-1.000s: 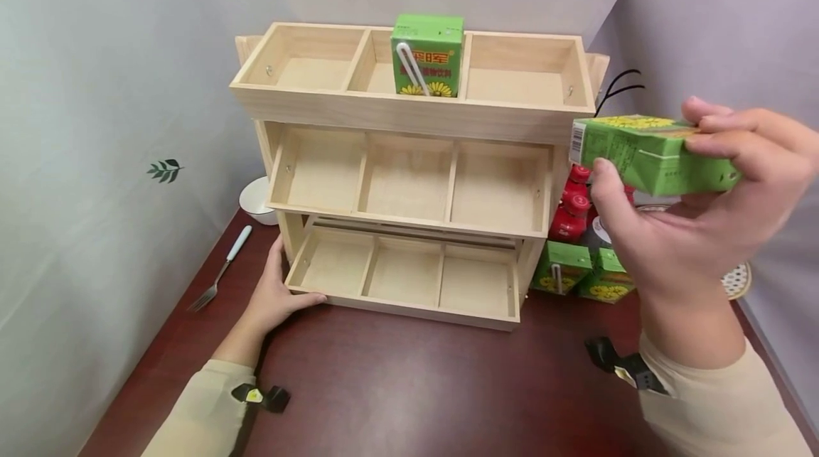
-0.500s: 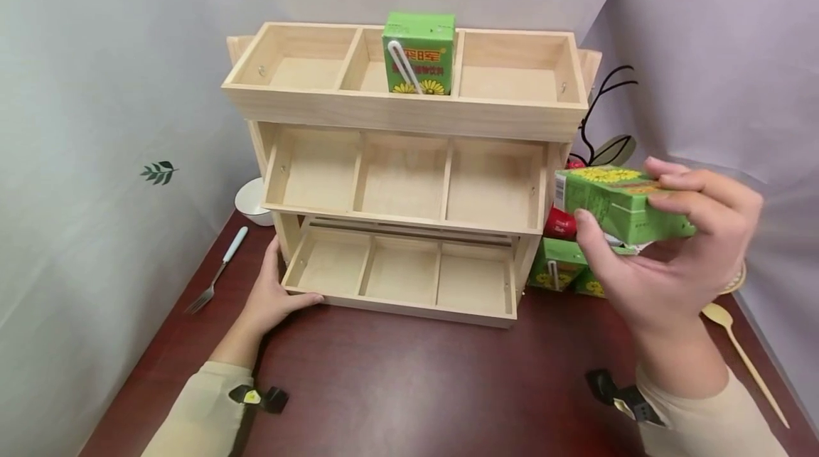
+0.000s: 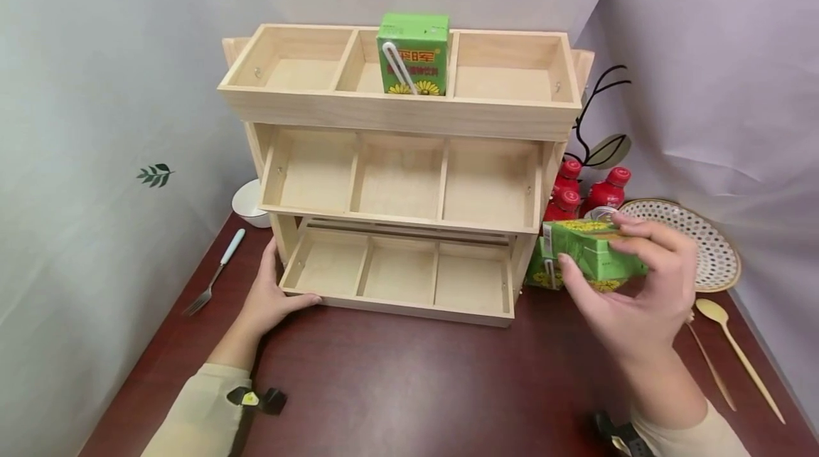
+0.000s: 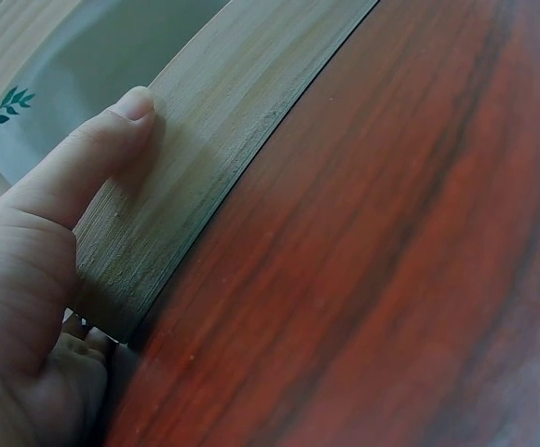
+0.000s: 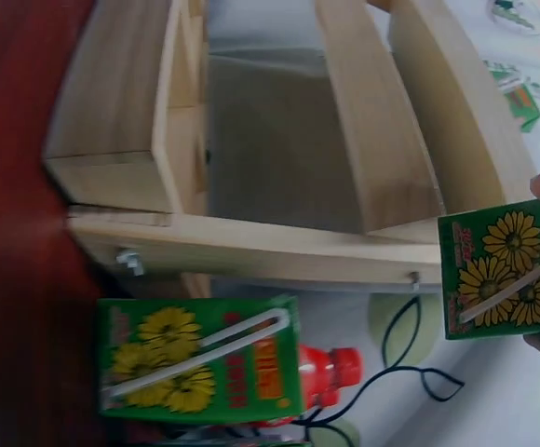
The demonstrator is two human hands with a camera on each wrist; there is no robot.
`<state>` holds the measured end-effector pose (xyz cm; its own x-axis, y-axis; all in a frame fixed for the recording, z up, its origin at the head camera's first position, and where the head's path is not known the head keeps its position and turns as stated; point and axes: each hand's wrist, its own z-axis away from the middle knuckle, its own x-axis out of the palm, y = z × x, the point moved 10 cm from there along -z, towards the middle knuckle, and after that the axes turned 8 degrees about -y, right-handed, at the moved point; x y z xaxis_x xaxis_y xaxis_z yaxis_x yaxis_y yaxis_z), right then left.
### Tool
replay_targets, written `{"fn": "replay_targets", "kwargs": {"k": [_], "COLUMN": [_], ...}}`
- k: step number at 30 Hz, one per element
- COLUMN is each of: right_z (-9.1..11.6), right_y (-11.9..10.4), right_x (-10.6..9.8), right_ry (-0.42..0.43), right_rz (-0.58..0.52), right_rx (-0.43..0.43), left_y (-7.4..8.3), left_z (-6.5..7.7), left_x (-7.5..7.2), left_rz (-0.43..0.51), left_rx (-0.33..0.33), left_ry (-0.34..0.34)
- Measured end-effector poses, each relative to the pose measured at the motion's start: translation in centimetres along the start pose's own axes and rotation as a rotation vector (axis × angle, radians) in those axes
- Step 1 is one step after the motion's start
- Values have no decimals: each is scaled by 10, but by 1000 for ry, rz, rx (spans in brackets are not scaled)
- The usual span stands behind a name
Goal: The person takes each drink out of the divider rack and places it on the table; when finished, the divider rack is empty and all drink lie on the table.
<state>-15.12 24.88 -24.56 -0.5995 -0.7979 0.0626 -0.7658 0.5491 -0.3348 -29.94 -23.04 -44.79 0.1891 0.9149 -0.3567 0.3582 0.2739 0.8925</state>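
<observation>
A three-tier wooden rack (image 3: 397, 112) stands on the table, each tier split into three compartments. One green juice box (image 3: 414, 55) with a white straw stands upright in the top middle compartment. My left hand (image 3: 271, 297) grips the bottom tier's left corner; in the left wrist view its thumb (image 4: 112, 140) lies along the front board and the fingers go behind the corner. To the right of the rack, my right hand (image 3: 646, 293) holds another green juice box (image 3: 595, 247) tilted on its side, between thumb and fingers. In the right wrist view that held box shows its flower print.
Behind the held box, more juice boxes (image 5: 200, 358) and several red bottles (image 3: 608, 188) stand beside the rack. A dotted plate (image 3: 716, 258) and a gold spoon (image 3: 736, 350) lie at the right. On the left are a white bowl (image 3: 249, 202) and a fork (image 3: 217, 272).
My right hand has lowered the juice box and moved it left, toward the boxes beside the rack. The left hand keeps its grip on the rack corner.
</observation>
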Motion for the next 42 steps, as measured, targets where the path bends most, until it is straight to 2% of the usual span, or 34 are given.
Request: {"fn": "replay_targets", "kwargs": {"k": [13, 19, 25, 31, 36, 42], "right_z": [35, 52, 73, 90, 100, 109], "right_y": [11, 18, 35, 57, 68, 78], "right_x": [0, 4, 6, 4, 8, 10], "right_ry": [-251, -343, -406, -505, -588, -640], "right_rz": [173, 191, 206, 284, 341, 384], "right_rx": [78, 134, 179, 245, 295, 334], "left_y": [-2, 0, 0, 1, 2, 3], "left_z": [2, 1, -1, -2, -1, -1], "left_x": [0, -1, 2, 2, 1, 1], "left_rz": [1, -1, 7, 28, 17, -4], "left_rx": [-5, 1, 1, 13, 8, -3], "left_ry": [2, 3, -9, -2, 2, 3]}}
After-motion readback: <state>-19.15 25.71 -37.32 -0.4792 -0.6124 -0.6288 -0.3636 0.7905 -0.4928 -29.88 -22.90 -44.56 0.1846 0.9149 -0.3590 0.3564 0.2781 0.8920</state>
